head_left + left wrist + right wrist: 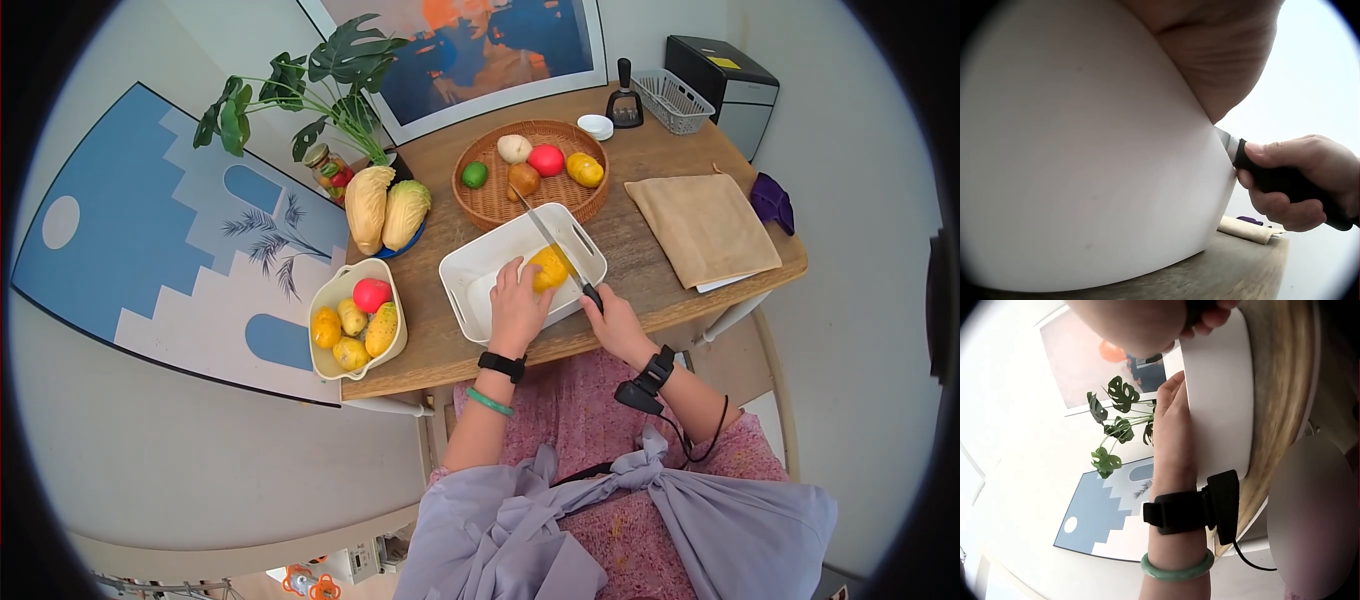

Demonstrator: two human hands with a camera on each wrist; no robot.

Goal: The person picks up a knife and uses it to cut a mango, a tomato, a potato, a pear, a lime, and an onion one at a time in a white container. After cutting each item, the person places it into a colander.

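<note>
My right hand grips a kitchen knife by its black handle, fingers wrapped round it. The long blade slants up and away over the right part of a white plastic bin, along the right side of a yellow, roundish fruit or vegetable. Inside the bin, my left hand holds this yellow piece, with curled fingertips on its left side. The bin's wall fills most of the left wrist view and hides the piece there.
Behind the bin stands a wicker tray of produce. A cream basket with yellow and red produce and two napa cabbages are to the left. A folded beige cloth lies right, near the table edge. A slotted turner stands farther back.
</note>
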